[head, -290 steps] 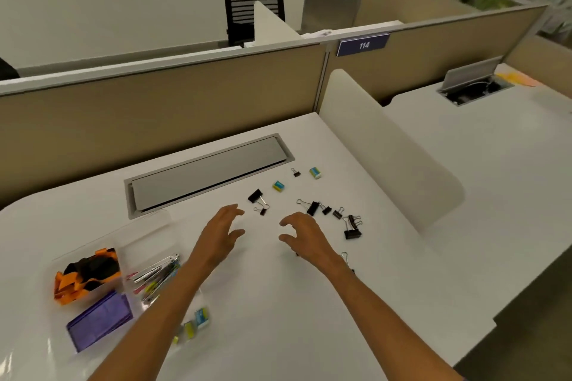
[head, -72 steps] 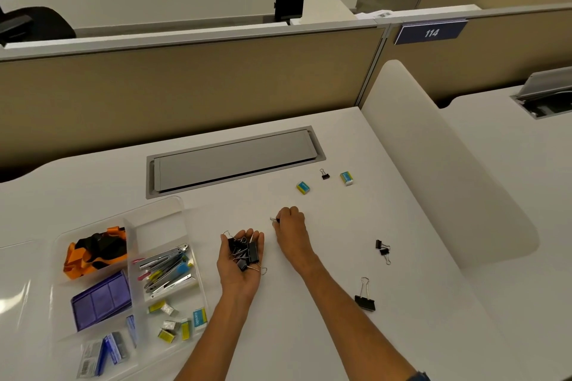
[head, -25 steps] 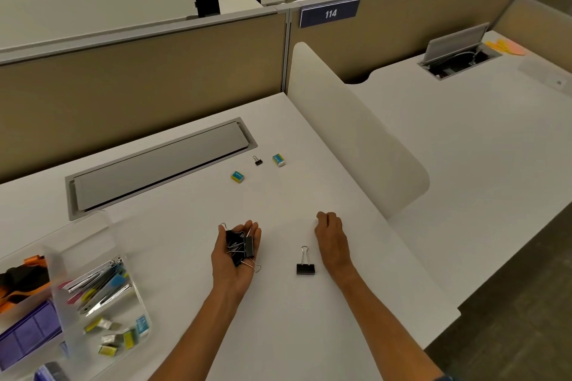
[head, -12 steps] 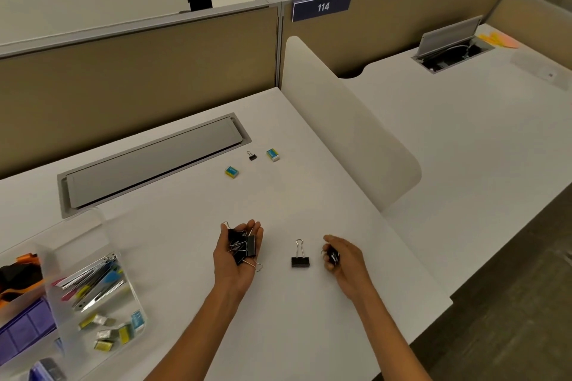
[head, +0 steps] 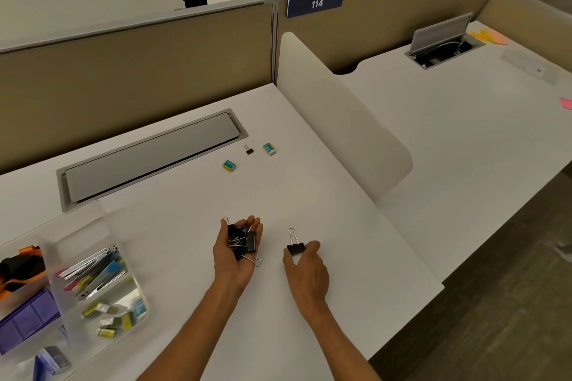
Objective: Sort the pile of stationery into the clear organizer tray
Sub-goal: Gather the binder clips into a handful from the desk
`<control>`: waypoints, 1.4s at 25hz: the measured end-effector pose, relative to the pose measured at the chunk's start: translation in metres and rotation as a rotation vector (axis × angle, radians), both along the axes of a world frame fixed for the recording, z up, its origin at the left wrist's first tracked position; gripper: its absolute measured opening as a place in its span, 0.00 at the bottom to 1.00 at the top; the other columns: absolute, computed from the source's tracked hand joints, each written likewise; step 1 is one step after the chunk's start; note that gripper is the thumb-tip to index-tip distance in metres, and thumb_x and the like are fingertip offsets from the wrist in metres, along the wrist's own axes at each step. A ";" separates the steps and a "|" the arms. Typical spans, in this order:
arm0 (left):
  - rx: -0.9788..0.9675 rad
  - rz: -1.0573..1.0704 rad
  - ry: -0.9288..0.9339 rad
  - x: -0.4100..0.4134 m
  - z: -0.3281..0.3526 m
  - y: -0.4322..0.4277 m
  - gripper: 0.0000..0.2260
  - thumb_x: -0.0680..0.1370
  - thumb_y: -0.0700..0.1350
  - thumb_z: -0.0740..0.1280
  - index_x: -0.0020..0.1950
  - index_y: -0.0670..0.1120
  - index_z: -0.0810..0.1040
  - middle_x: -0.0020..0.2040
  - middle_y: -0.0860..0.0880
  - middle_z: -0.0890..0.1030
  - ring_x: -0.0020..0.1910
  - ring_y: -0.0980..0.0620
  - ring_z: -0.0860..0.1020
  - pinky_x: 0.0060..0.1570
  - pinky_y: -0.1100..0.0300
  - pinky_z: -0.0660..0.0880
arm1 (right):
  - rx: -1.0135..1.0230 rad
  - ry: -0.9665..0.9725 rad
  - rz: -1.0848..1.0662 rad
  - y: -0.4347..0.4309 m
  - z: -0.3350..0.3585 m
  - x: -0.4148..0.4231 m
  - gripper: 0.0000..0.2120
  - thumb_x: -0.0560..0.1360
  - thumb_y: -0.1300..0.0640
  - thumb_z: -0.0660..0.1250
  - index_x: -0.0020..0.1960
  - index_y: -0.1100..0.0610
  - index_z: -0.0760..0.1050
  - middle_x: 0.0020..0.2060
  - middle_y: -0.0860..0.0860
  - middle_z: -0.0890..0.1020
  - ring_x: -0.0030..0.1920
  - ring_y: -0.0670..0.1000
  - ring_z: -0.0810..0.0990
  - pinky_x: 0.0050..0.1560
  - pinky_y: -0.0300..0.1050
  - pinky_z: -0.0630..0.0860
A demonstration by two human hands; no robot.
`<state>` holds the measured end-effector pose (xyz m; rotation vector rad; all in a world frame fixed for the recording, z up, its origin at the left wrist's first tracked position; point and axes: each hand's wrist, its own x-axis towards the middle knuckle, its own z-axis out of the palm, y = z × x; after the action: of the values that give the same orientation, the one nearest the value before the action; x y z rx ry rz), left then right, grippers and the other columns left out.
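Note:
My left hand (head: 236, 254) lies palm up on the white desk, cupped around several black binder clips (head: 243, 241). Just right of it, my right hand (head: 306, 269) has its thumb and forefinger closed on the body of a large black binder clip (head: 295, 248) that rests on the desk. A tiny binder clip (head: 249, 150) and two small blue-and-yellow boxes (head: 229, 165) (head: 269, 148) lie farther back. The clear organizer tray (head: 137, 284) sits at the left edge, holding pens, small boxes, a purple box and an orange-and-black item.
A grey cable hatch (head: 148, 158) is set into the desk behind the loose items. A white curved divider (head: 340, 120) stands along the desk's right side, and a tan partition (head: 139, 65) closes the back. The front right corner of the desk (head: 433, 284) is near my right hand.
My right hand, which pinched a small clip to the right of the large one half a second ago, has moved left onto the large binder clip. My left hand keeps its clips.

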<state>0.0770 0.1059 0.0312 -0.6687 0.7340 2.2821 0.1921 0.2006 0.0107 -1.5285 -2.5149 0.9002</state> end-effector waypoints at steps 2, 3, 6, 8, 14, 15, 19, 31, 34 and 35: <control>0.007 0.000 0.006 0.002 0.002 -0.003 0.18 0.78 0.53 0.66 0.47 0.36 0.80 0.53 0.37 0.82 0.56 0.39 0.81 0.53 0.47 0.80 | -0.027 0.048 0.009 0.001 0.001 -0.003 0.19 0.76 0.42 0.65 0.55 0.56 0.65 0.43 0.51 0.82 0.39 0.50 0.81 0.33 0.39 0.74; 0.013 0.000 0.010 0.003 0.003 -0.005 0.18 0.78 0.53 0.65 0.48 0.36 0.79 0.54 0.36 0.82 0.56 0.39 0.81 0.53 0.47 0.80 | -0.132 0.143 -0.016 0.003 0.003 -0.005 0.18 0.76 0.43 0.66 0.55 0.55 0.66 0.43 0.51 0.82 0.38 0.48 0.81 0.33 0.36 0.74; 0.045 0.018 0.025 0.003 0.006 -0.010 0.19 0.79 0.53 0.65 0.51 0.36 0.78 0.59 0.36 0.80 0.60 0.38 0.79 0.57 0.46 0.78 | -0.766 0.560 -0.122 0.001 0.015 -0.012 0.19 0.72 0.42 0.71 0.54 0.54 0.73 0.35 0.49 0.76 0.28 0.45 0.71 0.26 0.36 0.67; 0.069 0.036 0.024 0.002 0.009 -0.013 0.19 0.79 0.53 0.64 0.52 0.36 0.78 0.61 0.36 0.79 0.61 0.38 0.78 0.59 0.45 0.76 | -1.077 0.760 -0.102 -0.008 0.024 -0.022 0.20 0.72 0.41 0.72 0.52 0.57 0.75 0.32 0.50 0.70 0.28 0.47 0.65 0.25 0.39 0.62; 0.128 0.087 0.019 0.001 0.020 -0.023 0.21 0.78 0.58 0.62 0.51 0.39 0.79 0.60 0.40 0.81 0.59 0.41 0.80 0.53 0.48 0.80 | -1.054 0.956 -0.133 -0.055 0.043 -0.064 0.17 0.74 0.43 0.68 0.47 0.58 0.78 0.39 0.52 0.78 0.37 0.48 0.76 0.37 0.41 0.75; 0.135 0.114 0.020 -0.001 0.022 -0.026 0.22 0.78 0.59 0.61 0.51 0.39 0.80 0.59 0.40 0.82 0.58 0.42 0.80 0.52 0.49 0.80 | -1.059 0.977 -0.135 -0.063 0.045 -0.070 0.17 0.74 0.43 0.68 0.50 0.58 0.79 0.43 0.53 0.81 0.43 0.50 0.80 0.44 0.42 0.77; 0.145 0.240 0.052 -0.018 0.029 -0.053 0.23 0.78 0.61 0.60 0.49 0.41 0.80 0.53 0.42 0.84 0.54 0.43 0.81 0.56 0.48 0.77 | -1.197 1.043 -0.045 -0.100 0.054 -0.093 0.21 0.77 0.46 0.66 0.60 0.63 0.76 0.58 0.64 0.80 0.60 0.62 0.80 0.61 0.59 0.77; 0.034 0.522 0.178 -0.106 0.046 -0.197 0.15 0.79 0.53 0.62 0.47 0.43 0.82 0.50 0.44 0.83 0.54 0.45 0.80 0.63 0.51 0.74 | -1.078 0.794 0.363 -0.238 0.072 -0.188 0.11 0.76 0.58 0.64 0.56 0.50 0.79 0.52 0.51 0.85 0.56 0.51 0.83 0.52 0.43 0.81; 0.115 0.538 0.111 -0.127 0.041 -0.226 0.16 0.77 0.55 0.65 0.51 0.43 0.82 0.50 0.46 0.83 0.53 0.49 0.81 0.62 0.58 0.73 | -1.071 0.741 0.398 -0.266 0.069 -0.216 0.13 0.75 0.61 0.65 0.57 0.51 0.80 0.54 0.50 0.84 0.58 0.51 0.82 0.60 0.50 0.79; 0.135 0.534 0.093 -0.134 0.039 -0.234 0.16 0.76 0.55 0.66 0.51 0.43 0.83 0.50 0.47 0.84 0.52 0.50 0.81 0.60 0.59 0.74 | -1.104 0.750 0.366 -0.275 0.068 -0.225 0.14 0.74 0.63 0.64 0.56 0.53 0.80 0.54 0.52 0.84 0.58 0.52 0.82 0.61 0.52 0.78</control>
<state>-0.0569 -0.1284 0.0701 -0.7672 0.4731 2.8350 -0.0328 -0.0746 0.0785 -0.5000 -1.7305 2.5612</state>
